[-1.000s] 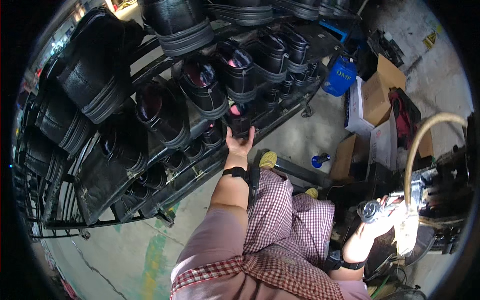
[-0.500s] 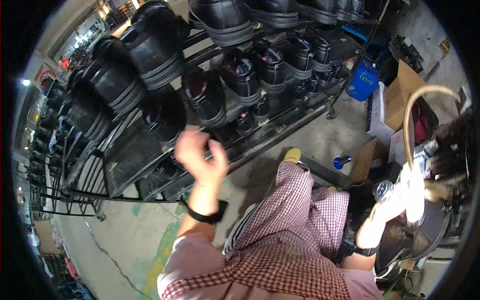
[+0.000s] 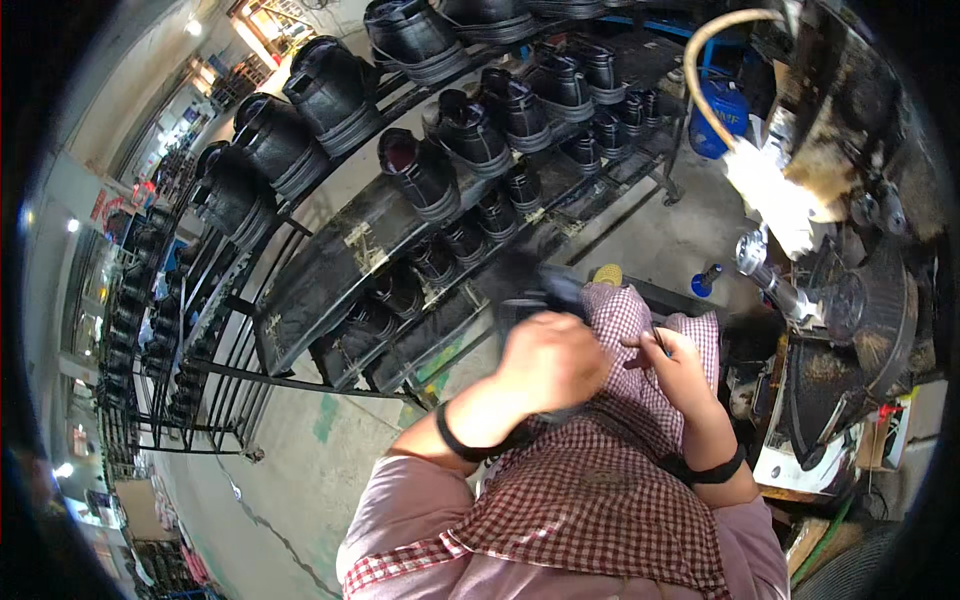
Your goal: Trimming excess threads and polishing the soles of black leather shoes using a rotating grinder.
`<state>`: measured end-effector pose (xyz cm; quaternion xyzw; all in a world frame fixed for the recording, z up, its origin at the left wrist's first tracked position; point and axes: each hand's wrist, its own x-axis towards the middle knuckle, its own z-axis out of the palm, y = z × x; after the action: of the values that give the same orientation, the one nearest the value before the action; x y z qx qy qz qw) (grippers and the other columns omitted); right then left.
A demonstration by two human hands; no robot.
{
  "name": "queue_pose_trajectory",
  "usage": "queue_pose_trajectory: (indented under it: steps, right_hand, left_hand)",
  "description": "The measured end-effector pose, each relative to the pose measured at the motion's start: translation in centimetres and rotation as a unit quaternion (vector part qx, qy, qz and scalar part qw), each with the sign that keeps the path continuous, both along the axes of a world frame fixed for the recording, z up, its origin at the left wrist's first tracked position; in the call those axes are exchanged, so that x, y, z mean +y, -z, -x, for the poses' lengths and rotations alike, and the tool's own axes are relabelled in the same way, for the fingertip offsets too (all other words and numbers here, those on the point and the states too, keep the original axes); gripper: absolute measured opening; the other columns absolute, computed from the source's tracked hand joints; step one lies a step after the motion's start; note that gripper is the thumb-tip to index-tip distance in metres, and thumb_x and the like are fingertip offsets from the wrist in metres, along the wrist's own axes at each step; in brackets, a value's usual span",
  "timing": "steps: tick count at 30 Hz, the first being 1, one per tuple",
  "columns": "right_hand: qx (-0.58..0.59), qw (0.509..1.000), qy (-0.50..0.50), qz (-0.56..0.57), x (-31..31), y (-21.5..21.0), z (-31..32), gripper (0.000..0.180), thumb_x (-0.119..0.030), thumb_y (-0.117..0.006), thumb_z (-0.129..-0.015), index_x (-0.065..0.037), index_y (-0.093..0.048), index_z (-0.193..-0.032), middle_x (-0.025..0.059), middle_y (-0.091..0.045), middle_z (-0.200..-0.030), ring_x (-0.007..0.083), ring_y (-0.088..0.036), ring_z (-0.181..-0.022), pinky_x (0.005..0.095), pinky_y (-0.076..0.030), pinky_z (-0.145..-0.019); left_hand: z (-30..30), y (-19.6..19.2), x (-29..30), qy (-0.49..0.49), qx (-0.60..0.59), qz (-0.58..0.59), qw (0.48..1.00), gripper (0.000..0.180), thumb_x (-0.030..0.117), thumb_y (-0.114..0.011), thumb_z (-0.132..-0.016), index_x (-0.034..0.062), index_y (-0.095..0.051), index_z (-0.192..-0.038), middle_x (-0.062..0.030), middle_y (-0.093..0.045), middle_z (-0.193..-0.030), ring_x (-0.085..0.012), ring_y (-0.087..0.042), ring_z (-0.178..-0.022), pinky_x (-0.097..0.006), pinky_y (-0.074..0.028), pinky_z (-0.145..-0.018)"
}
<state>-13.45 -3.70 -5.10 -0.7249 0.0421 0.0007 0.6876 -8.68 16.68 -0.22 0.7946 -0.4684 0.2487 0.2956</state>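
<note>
In front of my lap, my left hand is closed around a black shoe. Motion smears both, and the hand covers part of the shoe. To its right, my right hand is bent in a pinch over my checked apron, with a small, thin dark piece between the fingertips that is too small to name. Ahead, a black shoe stands on the middle shelf of a rack, the leftmost in its row.
More black shoes line the rack's upper tier. On the right, a bright lamp on a bent tan hose hangs by a dark machine. A blue drum and a small blue bottle stand on the floor beyond.
My left hand has come back from the rack to my lap with a shoe from the middle shelf. My right hand has left the lamp and machine area and moved in beside it.
</note>
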Motion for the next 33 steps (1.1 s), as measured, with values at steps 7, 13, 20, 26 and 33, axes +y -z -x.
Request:
queue_pose_trajectory:
  steps: [7, 13, 20, 26, 33]
  right_hand:
    - [0.052, 0.995, 0.083, -0.004, -7.7, 2.2, 4.3, 0.003, -0.004, -0.065, -0.074, -0.005, -0.062, -0.075, -0.0041, -0.057, -0.07, 0.0061, -0.046, -0.056, 0.0248, -0.039, -0.053]
    - [0.01, 0.929, 0.19, -0.317, -7.0, 0.6, 3.7, 0.015, -0.007, -0.067, -0.084, -0.013, -0.057, -0.075, -0.0075, -0.052, -0.072, 0.0039, -0.049, -0.062, 0.0224, -0.038, -0.055]
    - [-0.199, 0.917, 0.296, -0.18, -13.5, -0.2, -1.9, 0.033, -0.027, -0.052, -0.098, 0.0, -0.061, -0.082, 0.0125, -0.069, -0.08, 0.0195, -0.069, -0.068, 0.0265, -0.051, -0.058]
    - [-0.085, 0.947, 0.214, -0.226, -14.9, -2.6, -1.8, 0.037, -0.036, -0.057, -0.094, -0.001, -0.064, -0.086, 0.0108, -0.07, -0.083, 0.0148, -0.068, -0.077, 0.0251, -0.048, -0.061]
    - [-0.189, 0.957, 0.194, -0.107, -10.5, -3.1, 0.5, 0.03, -0.004, -0.077, -0.075, 0.001, -0.065, -0.102, 0.008, -0.07, -0.096, 0.0127, -0.065, -0.084, 0.0256, -0.052, -0.076]
  left_hand:
    - [0.9, 0.8, -6.8, 0.123, 0.072, -0.012, 0.99, 0.017, 0.016, -0.07, -0.073, 0.0046, -0.06, -0.081, -0.0084, -0.059, -0.082, -0.0279, -0.059, -0.085, -0.038, -0.046, -0.077]
    - [2.6, 5.8, -7.9, 0.203, 0.77, 0.486, 0.36, 0.083, 0.026, -0.058, -0.085, 0.0081, -0.012, -0.151, -0.0167, -0.027, -0.151, -0.0314, -0.036, -0.134, -0.043, -0.03, -0.112]
    - [-1.0, 3.1, -12.6, 0.057, 0.311, 0.46, 0.83, 0.102, 0.036, -0.067, -0.079, 0.0042, -0.002, -0.151, -0.0193, -0.023, -0.151, -0.0313, -0.035, -0.133, -0.043, -0.031, -0.109]
    - [-6.3, -1.5, -15.2, 0.125, 0.538, 0.372, 0.746, 0.045, 0.022, -0.059, -0.089, -0.0031, -0.052, -0.126, -0.0135, -0.06, -0.115, -0.0235, -0.058, -0.105, -0.037, -0.046, -0.093]
    - [-7.4, -1.6, -16.0, 0.177, 0.569, 0.314, 0.739, 0.018, 0.017, -0.055, -0.093, 0.0026, -0.057, -0.103, -0.0036, -0.059, -0.092, -0.012, -0.056, -0.08, -0.024, -0.046, -0.068]
